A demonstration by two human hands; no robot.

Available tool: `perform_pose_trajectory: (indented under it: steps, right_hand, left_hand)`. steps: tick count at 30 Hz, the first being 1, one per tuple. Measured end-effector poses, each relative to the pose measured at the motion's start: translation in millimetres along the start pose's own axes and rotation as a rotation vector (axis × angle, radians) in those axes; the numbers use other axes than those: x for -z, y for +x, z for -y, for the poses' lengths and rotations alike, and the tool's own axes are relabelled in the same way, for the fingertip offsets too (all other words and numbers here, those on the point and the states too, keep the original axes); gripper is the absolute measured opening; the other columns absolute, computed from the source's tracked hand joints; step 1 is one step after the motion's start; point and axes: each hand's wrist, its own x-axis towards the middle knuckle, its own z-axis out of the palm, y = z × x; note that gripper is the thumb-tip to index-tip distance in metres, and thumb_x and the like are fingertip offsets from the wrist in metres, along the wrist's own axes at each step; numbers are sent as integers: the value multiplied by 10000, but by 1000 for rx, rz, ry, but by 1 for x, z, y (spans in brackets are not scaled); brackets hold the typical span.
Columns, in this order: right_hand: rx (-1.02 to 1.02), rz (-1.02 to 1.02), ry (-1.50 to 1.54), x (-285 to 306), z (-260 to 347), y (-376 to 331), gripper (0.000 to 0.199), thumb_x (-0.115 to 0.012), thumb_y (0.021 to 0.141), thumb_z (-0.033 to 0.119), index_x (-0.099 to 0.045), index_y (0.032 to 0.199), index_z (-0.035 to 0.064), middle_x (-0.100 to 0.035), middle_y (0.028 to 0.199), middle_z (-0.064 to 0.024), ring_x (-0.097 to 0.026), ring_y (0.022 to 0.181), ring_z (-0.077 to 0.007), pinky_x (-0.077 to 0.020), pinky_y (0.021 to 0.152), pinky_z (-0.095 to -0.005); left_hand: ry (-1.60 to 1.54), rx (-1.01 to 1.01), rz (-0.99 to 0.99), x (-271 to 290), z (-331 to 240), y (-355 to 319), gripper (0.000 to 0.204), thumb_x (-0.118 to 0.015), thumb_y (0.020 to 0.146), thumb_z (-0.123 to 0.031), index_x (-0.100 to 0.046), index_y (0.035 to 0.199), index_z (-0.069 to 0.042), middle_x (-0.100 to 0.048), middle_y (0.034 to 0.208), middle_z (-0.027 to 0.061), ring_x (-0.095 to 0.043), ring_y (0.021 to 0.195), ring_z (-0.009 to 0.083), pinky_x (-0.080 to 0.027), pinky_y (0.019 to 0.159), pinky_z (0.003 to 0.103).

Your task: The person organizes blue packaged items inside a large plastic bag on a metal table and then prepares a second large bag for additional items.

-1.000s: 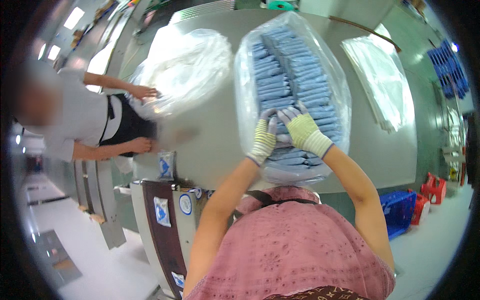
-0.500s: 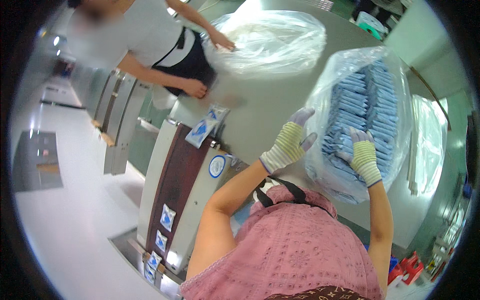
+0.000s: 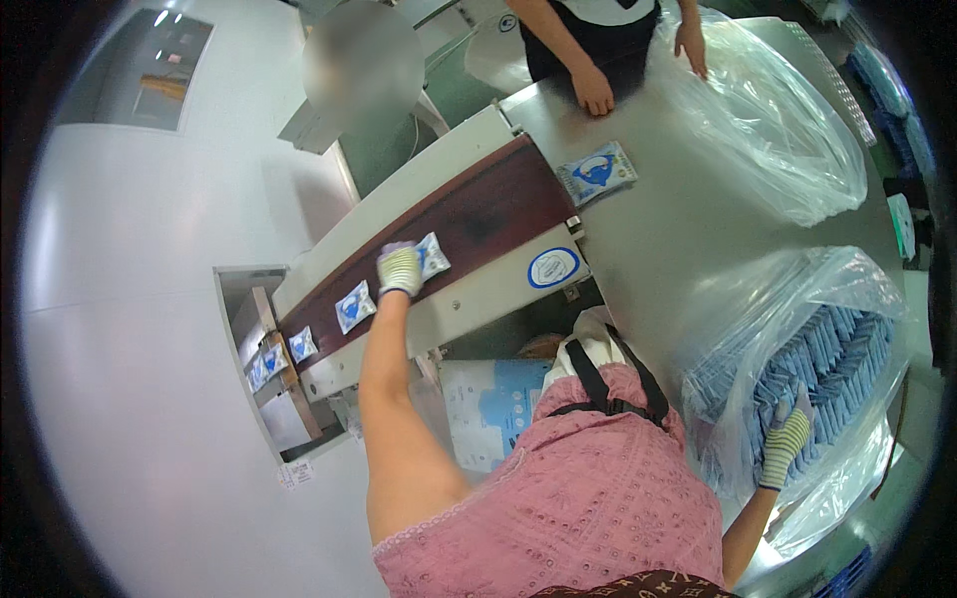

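Note:
My left hand (image 3: 399, 269), in a white glove with yellow-green stripes, is over the dark red conveyor belt (image 3: 478, 221). Its fingers are bunched at the left side of a small blue-and-white packet (image 3: 432, 257), partly covering it. A second packet (image 3: 355, 307) lies on the belt beside this hand, with several more farther down. My right hand (image 3: 786, 444), gloved alike, rests with fingers apart on rows of blue packets (image 3: 822, 349) inside a large clear plastic bag (image 3: 713, 339).
Packets (image 3: 598, 173) lie on the metal table (image 3: 638, 249) where the belt ends. Another clear bag (image 3: 768, 120) lies at the far right, near a co-worker's hands (image 3: 594, 92). A printed carton (image 3: 488, 404) stands below the conveyor.
My left hand has moved from beside the bag to a packet on the belt. My view has turned left. The right hand remains on the bagged packets.

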Motion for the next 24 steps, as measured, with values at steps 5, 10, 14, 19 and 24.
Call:
perform_pose_trajectory:
  steps: [5, 10, 14, 19, 24]
  right_hand:
    - [-66, 38, 56, 13, 10, 6, 601, -445, 929, 473, -519, 1316, 19, -565, 1284, -194, -515, 1171, -383, -376, 1012, -435]
    - [-66, 24, 82, 17, 11, 7, 500, -497, 917, 342, -532, 1297, 20, -581, 1248, -199, -525, 1147, -378, -388, 996, -429]
    - [-139, 37, 59, 14, 12, 8, 452, -506, 904, 307, -554, 1264, 38, -589, 1206, -211, -541, 1090, -392, -398, 971, -458]
    - [-87, -69, 72, 16, 24, 7, 397, -523, 907, 246, -560, 1248, 46, -594, 1186, -197, -541, 1084, -383, -397, 967, -461]
    - [-94, -70, 112, 19, 31, 7, 418, -556, 903, 271, -554, 1255, 47, -591, 1182, -189, -531, 1092, -379, -384, 987, -455]
  left_hand:
    - [25, 400, 269, -45, 87, -20, 501, -721, 767, -248, -549, 1206, -79, -563, 1249, 173, -558, 1155, 348, -472, 965, 428]
    - [-239, 396, 298, -70, 83, 7, 623, -777, 708, -192, -482, 1242, -65, -506, 1310, 184, -504, 1216, 366, -459, 986, 448]
    - [-93, 143, 377, -31, 63, 23, 606, -768, 676, -159, -500, 1212, -72, -509, 1259, 186, -494, 1205, 370, -441, 997, 455]
    - [-157, -152, 473, -19, 39, 39, 579, -777, 640, -133, -561, 1176, -96, -591, 1156, 177, -557, 1082, 365, -460, 951, 430]
    - [-759, -344, 546, 33, -31, 69, 503, -760, 721, -142, -560, 1170, -33, -654, 993, 116, -611, 944, 221, -486, 859, 347]
